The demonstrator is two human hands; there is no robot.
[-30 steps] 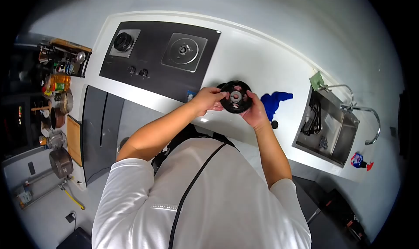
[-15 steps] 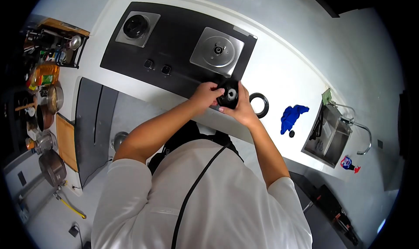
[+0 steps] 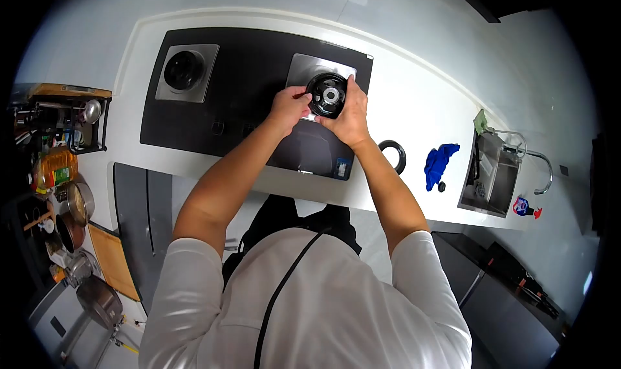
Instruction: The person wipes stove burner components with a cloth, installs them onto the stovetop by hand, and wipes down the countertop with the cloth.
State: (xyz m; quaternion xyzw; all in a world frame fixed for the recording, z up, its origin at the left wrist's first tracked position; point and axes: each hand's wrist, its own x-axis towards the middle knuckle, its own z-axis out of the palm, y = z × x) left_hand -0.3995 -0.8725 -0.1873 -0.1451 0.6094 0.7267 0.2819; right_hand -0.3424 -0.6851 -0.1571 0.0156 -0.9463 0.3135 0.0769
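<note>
Both hands grip a round black burner part point(image 3: 328, 96) with a pale centre, over the right burner plate point(image 3: 304, 65) of the dark cooktop point(image 3: 246, 78). My left hand point(image 3: 289, 109) pinches its left edge, while my right hand point(image 3: 351, 115) wraps round its right and lower edge. The part hides most of the burner beneath, so contact with it cannot be told. On the counter, right of the cooktop and beside my right forearm, lies a black ring point(image 3: 394, 156). The left burner point(image 3: 183, 70) carries a similar black part.
A blue cloth point(image 3: 440, 164) and a small dark round piece point(image 3: 442, 187) lie near the steel sink point(image 3: 495, 178). A spray bottle point(image 3: 525, 208) is beyond it. Pans point(image 3: 76, 204) and a rack point(image 3: 90, 126) stand at the left.
Both hands have carried the black part from the counter edge to over the right burner. The black ring, first hidden at the hands, now lies apart on the counter. The view has shifted.
</note>
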